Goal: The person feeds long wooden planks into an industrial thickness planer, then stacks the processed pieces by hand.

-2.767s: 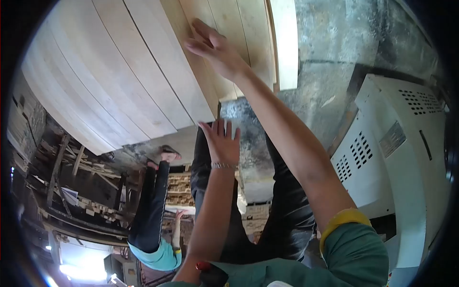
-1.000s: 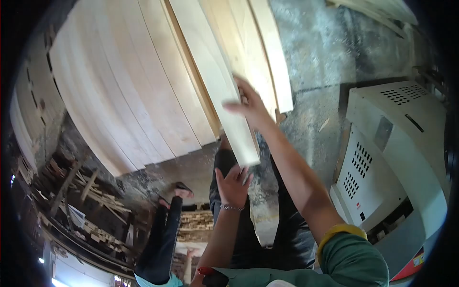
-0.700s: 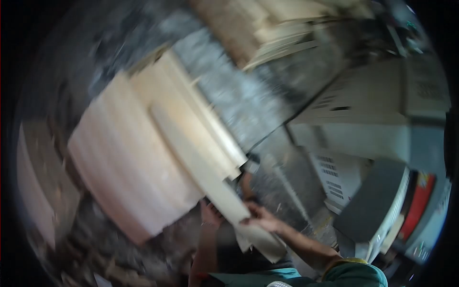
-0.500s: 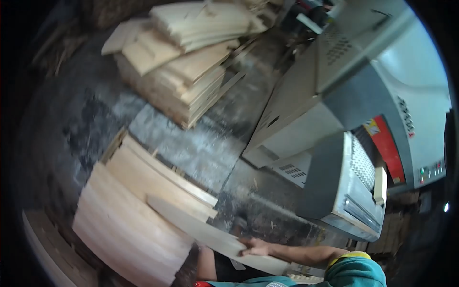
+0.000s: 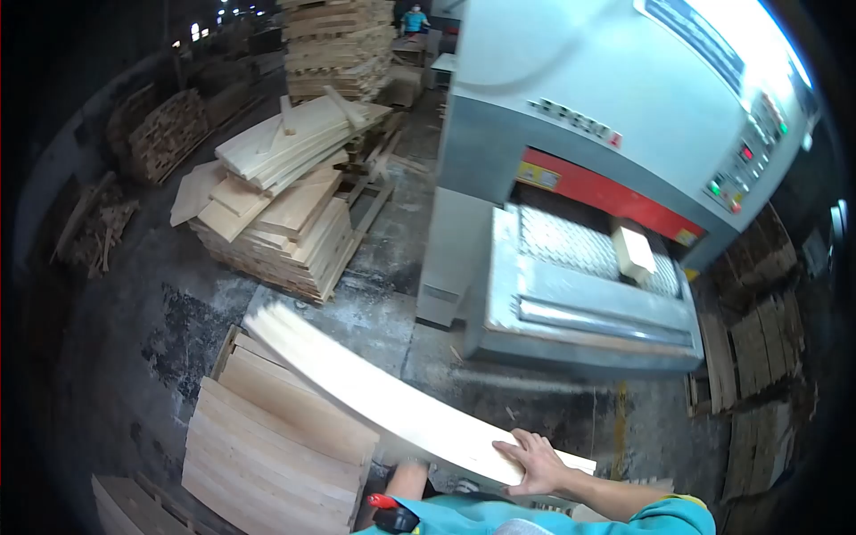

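Note:
A long pale wooden board (image 5: 383, 401) slants across in front of my body, its far end raised above a stack of wide wooden panels (image 5: 267, 455). My right hand (image 5: 532, 461) grips the board near its right end, fingers spread over the upper face and the thumb at the near edge. Below the board's middle, my left forearm shows; the board hides the left hand, so its fingers cannot be made out.
A big grey machine (image 5: 464, 134) with a red strip stands ahead to the right. On its metal feed bed (image 5: 557, 241) lies a wood block (image 5: 633, 252). Piled boards (image 5: 294, 223) sit ahead left, a taller stack (image 5: 334, 53) behind. A person (image 5: 415, 22) is far back.
The board has risen and its broad face now shows, with my right hand still on it. My view has turned up and right, bringing the machine's front closer to the middle.

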{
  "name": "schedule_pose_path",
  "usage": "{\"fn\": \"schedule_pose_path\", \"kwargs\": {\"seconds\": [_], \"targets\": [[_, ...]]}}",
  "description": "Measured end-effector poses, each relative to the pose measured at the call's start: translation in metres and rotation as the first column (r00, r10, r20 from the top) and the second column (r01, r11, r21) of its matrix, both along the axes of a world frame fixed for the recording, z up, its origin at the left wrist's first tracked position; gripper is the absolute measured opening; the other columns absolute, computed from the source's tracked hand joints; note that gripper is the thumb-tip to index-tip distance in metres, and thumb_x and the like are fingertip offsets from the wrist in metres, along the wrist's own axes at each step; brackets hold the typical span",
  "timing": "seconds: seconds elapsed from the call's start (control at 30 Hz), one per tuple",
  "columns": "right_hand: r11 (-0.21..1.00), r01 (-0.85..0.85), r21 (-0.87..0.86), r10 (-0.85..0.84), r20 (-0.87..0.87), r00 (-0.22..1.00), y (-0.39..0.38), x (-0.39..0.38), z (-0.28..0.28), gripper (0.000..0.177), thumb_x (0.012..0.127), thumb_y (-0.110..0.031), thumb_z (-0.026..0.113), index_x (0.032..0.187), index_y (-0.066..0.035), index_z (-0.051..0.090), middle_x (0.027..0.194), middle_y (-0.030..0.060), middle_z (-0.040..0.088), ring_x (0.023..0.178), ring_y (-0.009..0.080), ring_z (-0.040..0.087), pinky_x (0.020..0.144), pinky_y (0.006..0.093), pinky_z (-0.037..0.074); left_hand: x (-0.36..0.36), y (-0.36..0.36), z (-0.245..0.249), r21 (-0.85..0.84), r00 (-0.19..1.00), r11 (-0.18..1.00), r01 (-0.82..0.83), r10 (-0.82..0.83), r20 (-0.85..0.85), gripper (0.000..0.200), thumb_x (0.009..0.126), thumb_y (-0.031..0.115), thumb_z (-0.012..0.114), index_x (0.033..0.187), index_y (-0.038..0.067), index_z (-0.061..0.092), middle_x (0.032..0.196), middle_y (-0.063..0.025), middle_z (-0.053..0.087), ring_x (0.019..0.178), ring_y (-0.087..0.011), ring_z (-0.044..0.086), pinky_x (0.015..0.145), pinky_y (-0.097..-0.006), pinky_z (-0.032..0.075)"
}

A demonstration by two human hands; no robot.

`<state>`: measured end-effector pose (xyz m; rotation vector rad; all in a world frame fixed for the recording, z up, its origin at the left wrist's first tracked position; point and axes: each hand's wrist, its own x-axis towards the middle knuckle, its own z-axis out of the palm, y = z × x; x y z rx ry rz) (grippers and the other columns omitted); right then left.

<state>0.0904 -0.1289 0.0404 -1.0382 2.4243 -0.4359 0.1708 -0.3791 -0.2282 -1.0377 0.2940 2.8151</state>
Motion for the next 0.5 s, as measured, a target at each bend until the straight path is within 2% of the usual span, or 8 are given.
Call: {"fn": "schedule_pose_path", "kwargs": {"seconds": [0.1,0.17,0.27,0.37,0.4,0.5], "targets": [[0.976,0.186,-0.117,-0.193,-0.058,0.979,0.060,0.055,0.024,0.095,0.059,-0.050,0.078,0.142,-0.017,0.046,0.138,0.0279,0.038,0.121,0.0424,0.041,0.098,0.0494,0.034,0.015,0.045,0.024,-0.051,0.991,0.991,0.124,-0.127,-0.044,0.066,0.097,0.059,0.039,0.136,0.006,0.049,0.131,-0.0142,0.059,0.114,-0.0332,0.060,0.095,-0.0475,0.052],[0.945,0.290,-0.149,-0.305,-0.094,0.948,0.101,0.091,0.034,0.100,0.055,-0.047,0.081,0.143,-0.018,0.044,0.140,0.0259,0.035,0.123,0.0427,0.040,0.098,0.0500,0.035,0.011,0.081,0.039,-0.079,0.970,0.973,0.217,-0.224,-0.090,0.066,0.097,0.059,0.039,0.136,0.006,0.049,0.131,-0.0143,0.059,0.114,-0.0332,0.060,0.095,-0.0474,0.052],[0.862,0.463,-0.206,-0.481,-0.046,0.875,0.156,0.139,0.038,0.100,0.055,-0.045,0.082,0.144,-0.018,0.043,0.140,0.0254,0.035,0.124,0.0434,0.039,0.101,0.0512,0.034,-0.014,0.149,0.059,-0.101,0.916,0.932,0.348,-0.361,-0.177,0.066,0.097,0.058,0.039,0.136,0.006,0.049,0.131,-0.0145,0.058,0.115,-0.0331,0.060,0.095,-0.0473,0.052],[0.758,0.609,-0.233,-0.639,-0.081,0.765,0.201,0.192,0.021,0.100,0.055,-0.045,0.082,0.143,-0.017,0.044,0.139,0.0252,0.036,0.124,0.0436,0.039,0.103,0.0526,0.033,-0.042,0.231,0.077,-0.102,0.841,0.882,0.460,-0.470,-0.269,0.066,0.097,0.058,0.039,0.136,0.006,0.049,0.131,-0.0146,0.058,0.115,-0.0331,0.059,0.095,-0.0471,0.052],[0.721,0.643,-0.257,-0.680,-0.086,0.728,0.212,0.208,0.017,0.101,0.054,-0.042,0.084,0.142,-0.017,0.043,0.138,0.0278,0.036,0.124,0.0464,0.041,0.103,0.0542,0.033,-0.046,0.256,0.083,-0.101,0.814,0.866,0.490,-0.496,-0.301,0.066,0.097,0.058,0.039,0.136,0.006,0.049,0.131,-0.0147,0.058,0.115,-0.0331,0.059,0.095,-0.0470,0.052],[0.564,0.789,-0.246,-0.817,-0.025,0.576,0.232,0.248,0.012,0.100,0.054,-0.041,0.084,0.142,-0.016,0.044,0.138,0.0281,0.036,0.125,0.0467,0.039,0.104,0.0541,0.032,-0.052,0.324,0.100,-0.098,0.734,0.802,0.589,-0.582,-0.350,0.066,0.097,0.058,0.040,0.136,0.006,0.049,0.131,-0.0148,0.058,0.115,-0.0330,0.059,0.095,-0.0469,0.052]]}}
